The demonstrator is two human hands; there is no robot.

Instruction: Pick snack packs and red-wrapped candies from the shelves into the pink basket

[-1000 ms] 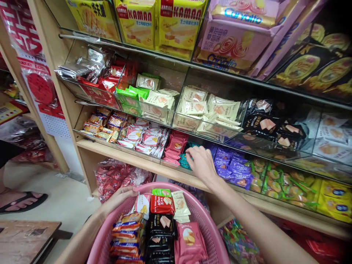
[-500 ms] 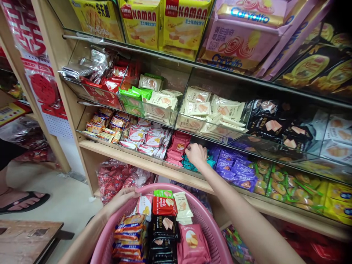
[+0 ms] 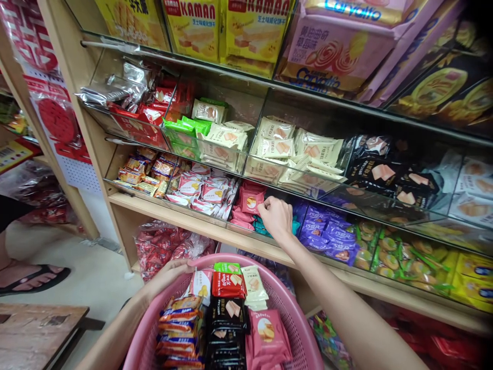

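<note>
"KAMAN" on yellow packs (image 3: 194,43) — "黄油曲奇 草莓味" on lilac pack (image 3: 346,43)

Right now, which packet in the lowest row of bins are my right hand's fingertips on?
The pink packet with its round picture showing, between the white packets and teal packets; your right hand pinches only its edge.

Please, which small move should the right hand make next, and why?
Perhaps lift the pink packet gently upward: the right hand seems to pinch its edge, while the left hand holds the basket, where similar pink packets lie.
</note>
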